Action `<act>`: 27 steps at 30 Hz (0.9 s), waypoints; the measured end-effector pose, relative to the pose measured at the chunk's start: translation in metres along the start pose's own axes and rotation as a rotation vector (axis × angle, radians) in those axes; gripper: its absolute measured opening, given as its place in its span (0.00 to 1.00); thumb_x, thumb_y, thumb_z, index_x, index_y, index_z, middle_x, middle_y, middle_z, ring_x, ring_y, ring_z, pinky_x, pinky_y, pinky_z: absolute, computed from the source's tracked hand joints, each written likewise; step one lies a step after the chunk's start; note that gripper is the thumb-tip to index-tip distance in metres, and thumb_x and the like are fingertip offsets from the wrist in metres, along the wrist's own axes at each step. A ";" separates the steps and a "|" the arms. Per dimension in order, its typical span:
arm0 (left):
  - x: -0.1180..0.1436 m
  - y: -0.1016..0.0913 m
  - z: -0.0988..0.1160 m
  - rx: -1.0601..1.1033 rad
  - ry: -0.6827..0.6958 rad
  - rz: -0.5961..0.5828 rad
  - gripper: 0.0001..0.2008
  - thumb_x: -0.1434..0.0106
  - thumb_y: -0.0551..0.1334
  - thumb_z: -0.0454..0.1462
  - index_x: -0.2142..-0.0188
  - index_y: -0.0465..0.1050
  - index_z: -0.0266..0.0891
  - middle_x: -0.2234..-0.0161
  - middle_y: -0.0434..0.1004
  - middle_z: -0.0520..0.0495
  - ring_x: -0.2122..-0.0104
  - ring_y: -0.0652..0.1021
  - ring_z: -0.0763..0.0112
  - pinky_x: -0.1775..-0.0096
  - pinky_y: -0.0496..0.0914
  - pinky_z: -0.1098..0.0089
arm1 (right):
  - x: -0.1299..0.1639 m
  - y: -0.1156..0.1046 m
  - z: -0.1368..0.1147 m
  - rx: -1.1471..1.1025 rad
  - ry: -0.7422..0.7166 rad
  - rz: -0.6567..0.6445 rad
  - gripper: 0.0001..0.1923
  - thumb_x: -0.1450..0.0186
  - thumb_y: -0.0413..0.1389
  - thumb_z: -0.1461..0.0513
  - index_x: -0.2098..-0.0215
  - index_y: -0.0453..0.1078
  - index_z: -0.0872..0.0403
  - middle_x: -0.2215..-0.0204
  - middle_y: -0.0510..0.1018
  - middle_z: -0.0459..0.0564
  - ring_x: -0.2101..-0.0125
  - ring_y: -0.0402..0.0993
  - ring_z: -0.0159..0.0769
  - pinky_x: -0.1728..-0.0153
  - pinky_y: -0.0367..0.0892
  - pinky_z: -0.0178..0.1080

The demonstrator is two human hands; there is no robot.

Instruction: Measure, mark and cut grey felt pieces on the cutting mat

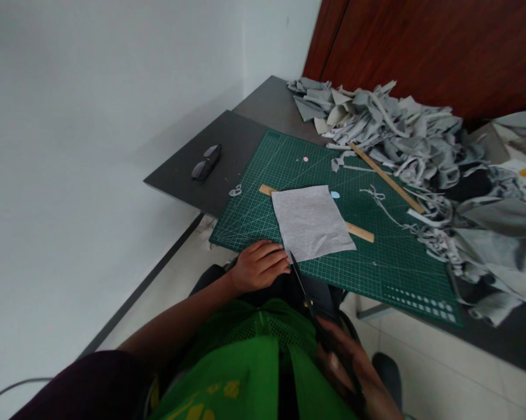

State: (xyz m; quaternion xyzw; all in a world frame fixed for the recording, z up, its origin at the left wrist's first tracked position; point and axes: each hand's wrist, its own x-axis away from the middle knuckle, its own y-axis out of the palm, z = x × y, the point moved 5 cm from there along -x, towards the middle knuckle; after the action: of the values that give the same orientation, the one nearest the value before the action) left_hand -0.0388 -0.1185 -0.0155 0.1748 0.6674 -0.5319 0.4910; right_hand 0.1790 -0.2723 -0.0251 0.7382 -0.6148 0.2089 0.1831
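A square piece of light grey cloth (313,221) lies on the green cutting mat (249,216), over a wooden ruler (360,231) that sticks out on both sides. My left hand (260,266) is at the mat's front edge, its fingers together on the cloth's near left corner; the thumb is hidden. Black-handled scissors (304,291) are in my right hand (348,359), low in front of the green apron. Their blades point up and away from me, with the tip at that same corner. The blades look nearly closed.
A heap of grey cloth scraps (403,134) covers the table's right side. A second wooden ruler (387,178) lies against it. Thin cloth strips (379,198) lie on the mat. Glasses (206,163) rest on the dark tabletop (175,169), beside a white wall.
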 end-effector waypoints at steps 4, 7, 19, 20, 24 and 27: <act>0.000 -0.001 0.000 0.004 -0.001 0.007 0.07 0.29 0.68 0.40 0.56 0.77 0.40 0.59 0.87 0.50 0.56 0.85 0.64 0.52 0.80 0.61 | 0.000 -0.004 0.004 0.064 -0.018 0.009 0.37 0.36 0.63 0.37 0.36 0.76 0.45 0.34 0.75 0.56 0.28 0.60 0.59 0.34 0.65 0.56; 0.001 0.000 0.000 0.001 -0.009 -0.011 0.06 0.29 0.68 0.41 0.56 0.78 0.41 0.58 0.87 0.50 0.55 0.85 0.65 0.51 0.79 0.61 | 0.000 -0.009 0.010 0.083 0.017 0.034 0.37 0.37 0.63 0.37 0.35 0.75 0.43 0.32 0.73 0.54 0.29 0.61 0.59 0.32 0.61 0.57; 0.001 0.000 0.000 0.000 -0.009 -0.018 0.06 0.29 0.68 0.41 0.57 0.78 0.41 0.58 0.87 0.51 0.55 0.85 0.65 0.51 0.79 0.61 | -0.005 0.004 -0.002 -0.007 -0.025 -0.090 0.36 0.33 0.60 0.39 0.32 0.71 0.43 0.34 0.75 0.57 0.32 0.66 0.56 0.30 0.56 0.59; 0.001 0.000 0.000 -0.005 -0.010 -0.018 0.06 0.29 0.68 0.41 0.57 0.79 0.42 0.58 0.87 0.51 0.56 0.85 0.65 0.51 0.80 0.61 | -0.005 0.005 -0.002 -0.014 -0.021 -0.109 0.37 0.33 0.60 0.39 0.32 0.71 0.44 0.34 0.75 0.58 0.32 0.67 0.56 0.31 0.57 0.59; 0.000 0.000 0.000 -0.022 -0.005 -0.015 0.06 0.28 0.68 0.41 0.58 0.79 0.42 0.59 0.87 0.52 0.56 0.85 0.66 0.51 0.80 0.61 | -0.007 0.006 0.002 -0.037 -0.013 -0.118 0.37 0.34 0.62 0.40 0.31 0.70 0.45 0.34 0.74 0.59 0.32 0.67 0.56 0.30 0.57 0.59; 0.001 0.001 0.000 -0.021 0.000 -0.007 0.06 0.28 0.68 0.41 0.58 0.79 0.42 0.59 0.87 0.51 0.56 0.85 0.65 0.51 0.80 0.61 | -0.007 0.006 0.002 -0.053 -0.005 -0.114 0.39 0.35 0.63 0.39 0.31 0.70 0.45 0.33 0.74 0.59 0.32 0.67 0.56 0.31 0.58 0.58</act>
State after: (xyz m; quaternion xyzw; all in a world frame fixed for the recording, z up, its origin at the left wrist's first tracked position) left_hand -0.0391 -0.1184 -0.0170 0.1671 0.6737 -0.5265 0.4909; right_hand 0.1723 -0.2684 -0.0306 0.7675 -0.5774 0.1797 0.2129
